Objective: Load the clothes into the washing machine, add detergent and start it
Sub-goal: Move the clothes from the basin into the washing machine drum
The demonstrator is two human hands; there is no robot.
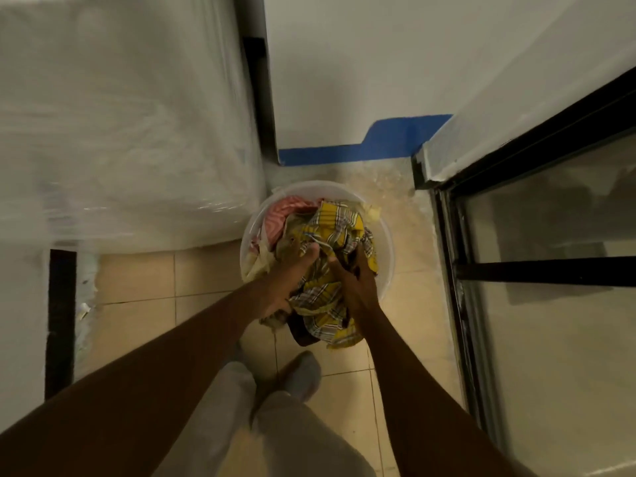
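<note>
A round white basin (387,249) stands on the tiled floor, heaped with clothes. On top lies a yellow checked cloth (335,225), with a pink striped garment (278,215) at the far left of the heap. My left hand (292,280) grips the near left side of the yellow cloth bundle. My right hand (354,280) is closed on its right side, fingers sunk into the fabric. A white appliance wrapped in clear plastic film (120,132), blurred, fills the left; whether it is the washing machine I cannot tell.
A black-framed glass door (550,270) runs down the right side, close to the basin. A white wall with a blue skirting stripe (361,149) stands behind the basin. My legs and a grey-socked foot (303,373) are just below it on beige tiles.
</note>
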